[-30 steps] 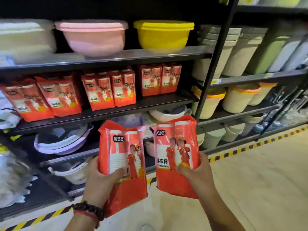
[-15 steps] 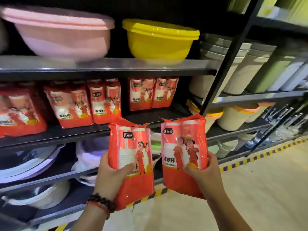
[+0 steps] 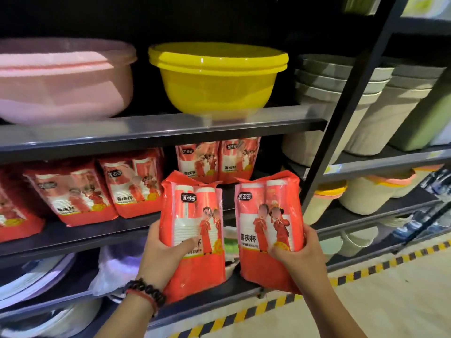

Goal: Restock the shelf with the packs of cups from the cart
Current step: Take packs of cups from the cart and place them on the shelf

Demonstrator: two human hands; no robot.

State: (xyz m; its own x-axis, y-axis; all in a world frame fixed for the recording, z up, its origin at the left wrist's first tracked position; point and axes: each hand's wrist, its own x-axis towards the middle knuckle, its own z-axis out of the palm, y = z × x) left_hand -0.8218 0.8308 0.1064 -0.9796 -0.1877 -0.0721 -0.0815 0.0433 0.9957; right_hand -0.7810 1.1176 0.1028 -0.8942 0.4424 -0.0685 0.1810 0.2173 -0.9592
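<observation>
Nearest, the left hand, with a dark bead bracelet at the wrist, has its grip closed on the lower half of the left pack, thumb across the front and fingers wrapped behind. Just beside it, the right hand grips the right pack the same way, thumb on the front near the printed label. Both red packs are held upright, side by side with a narrow gap between them, in front of the shelf edge and not resting on it. White cups show through the clear panels of each pack.

Below and right runs a yellow-and-black floor stripe along the foot of the rack.

Behind the held packs, the middle shelf carries more matching packs: a pair standing at the back, another pack to their left, then one further left, leaning.

Above, the upper shelf holds a yellow basin and a pink basin beside it. To the right, past a dark upright post, stacked pale bins lie tilted on their sides.
</observation>
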